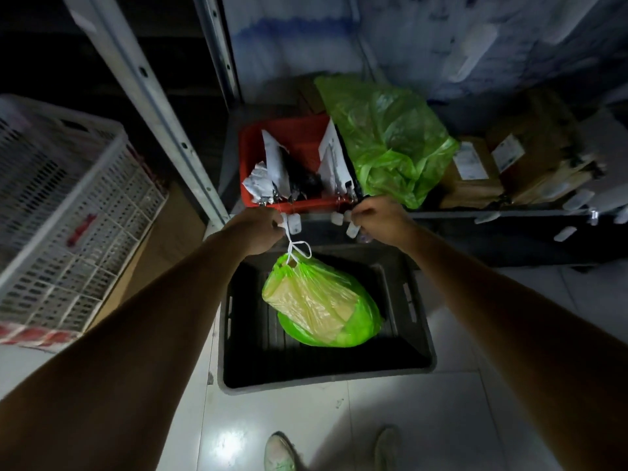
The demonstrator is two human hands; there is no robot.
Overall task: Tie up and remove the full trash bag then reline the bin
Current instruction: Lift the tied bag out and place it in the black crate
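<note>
A full green trash bag (pixel 323 307) with yellowish contents sits tilted inside a black rectangular bin (pixel 326 379) on the tiled floor. Its neck is gathered by a white drawstring (pixel 294 248) with a small loop. My left hand (pixel 258 232) is shut on that drawstring just above the bag's neck, and the string runs taut up into the fist. My right hand (pixel 373 222) is level with it to the right, near the shelf edge, with its fingers curled together; I see nothing in it. I cannot tell whether the bag's bottom rests on the bin floor.
A loose, empty green bag (pixel 390 141) lies on the low shelf behind the bin, beside a red crate (pixel 292 130) holding papers. Cardboard boxes (pixel 509 164) stand at the right. A white mesh crate (pixel 61 198) and a metal rack post (pixel 153 107) are on the left. My shoes (pixel 278 450) are below.
</note>
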